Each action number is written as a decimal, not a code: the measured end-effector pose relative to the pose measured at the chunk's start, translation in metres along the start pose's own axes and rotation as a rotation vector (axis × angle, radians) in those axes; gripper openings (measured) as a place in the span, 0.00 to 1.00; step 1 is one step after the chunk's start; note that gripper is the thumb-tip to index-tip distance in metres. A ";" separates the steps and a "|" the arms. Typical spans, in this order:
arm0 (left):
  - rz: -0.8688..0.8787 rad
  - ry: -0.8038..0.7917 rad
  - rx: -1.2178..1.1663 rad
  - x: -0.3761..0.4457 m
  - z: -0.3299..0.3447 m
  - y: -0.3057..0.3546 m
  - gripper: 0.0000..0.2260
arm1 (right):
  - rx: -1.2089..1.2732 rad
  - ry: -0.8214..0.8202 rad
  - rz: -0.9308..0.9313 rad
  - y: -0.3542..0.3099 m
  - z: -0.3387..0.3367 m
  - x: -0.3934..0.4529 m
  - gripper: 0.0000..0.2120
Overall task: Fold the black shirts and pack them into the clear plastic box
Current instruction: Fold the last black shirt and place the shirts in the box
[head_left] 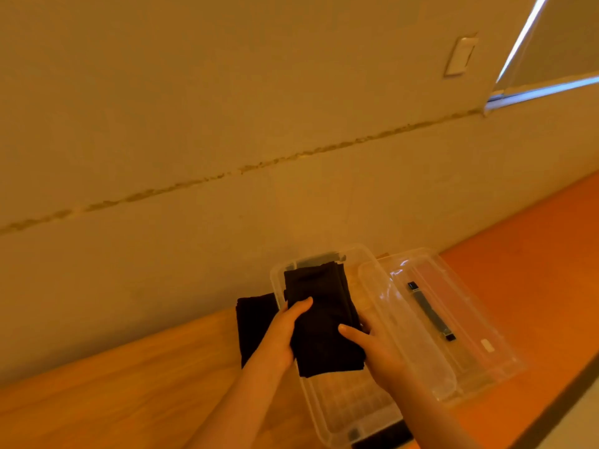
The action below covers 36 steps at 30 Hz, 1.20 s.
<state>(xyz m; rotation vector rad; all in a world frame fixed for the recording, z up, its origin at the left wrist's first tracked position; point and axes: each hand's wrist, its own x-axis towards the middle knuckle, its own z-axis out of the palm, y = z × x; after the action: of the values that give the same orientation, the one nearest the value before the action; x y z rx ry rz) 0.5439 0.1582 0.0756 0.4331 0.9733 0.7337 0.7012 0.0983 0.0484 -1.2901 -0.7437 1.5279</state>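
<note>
We are holding a folded black shirt [324, 322] between both hands, just above the open clear plastic box [343, 406]. Our left hand [282, 335] is gripping the shirt's left edge, the thumb lying on top of the fabric and the fingers tucked out of sight beneath it. Our right hand [376, 345] is grasping the right edge in the same way, thumb pointing inward across the cloth, the other fingers hidden under the shirt. The shirt is hanging over the far and middle part of the box, its near edge crossing the box about halfway along; whether its far end is already touching the box floor we cannot tell. The near part of the box is showing its ribbed transparent bottom, and a dark latch [353, 434] is sitting at the near rim.

Just beside the box on its left, a second folded black shirt [252, 325] is lying on the wooden table [129, 384], partly hidden behind our left wrist. On the right, the clear lid [453, 322] is lying flat, its left edge touching or overlapping the box's right rim, with a dark handle [431, 311] running along its middle. The table is running along a pale wall [227, 124] that has a rough horizontal seam, a wall switch plate [460, 55] high up, and a window with a drawn blind [560, 43] at the upper right.
</note>
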 end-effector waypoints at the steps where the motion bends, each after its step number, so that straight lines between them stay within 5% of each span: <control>1: -0.002 0.027 0.007 0.012 0.006 -0.002 0.22 | 0.005 -0.023 0.008 -0.002 -0.009 0.008 0.46; 14: 0.176 0.429 0.072 0.094 0.032 -0.014 0.15 | 0.053 -0.228 0.235 0.011 -0.057 0.117 0.48; 24: 0.013 0.424 -0.083 0.102 0.031 -0.016 0.10 | 0.198 -0.376 0.515 0.027 -0.067 0.142 0.45; 28: 0.147 0.601 0.132 0.118 0.033 -0.025 0.17 | 0.167 -0.206 0.392 0.035 -0.066 0.145 0.48; 30: 0.230 0.699 0.288 0.123 0.034 -0.031 0.20 | 0.064 -0.148 0.300 0.039 -0.060 0.144 0.37; 32: 0.293 0.798 0.526 0.129 0.031 -0.037 0.22 | -0.062 -0.142 0.206 0.041 -0.051 0.143 0.29; 36: 0.290 0.994 0.882 0.133 0.037 -0.045 0.29 | -0.318 -0.190 0.123 0.046 -0.040 0.143 0.31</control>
<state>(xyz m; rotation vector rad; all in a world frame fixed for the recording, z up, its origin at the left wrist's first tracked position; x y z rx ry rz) 0.6399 0.2236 -0.0121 1.0325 2.2247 0.7507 0.7307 0.2099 -0.0563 -1.4568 -1.0806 1.6969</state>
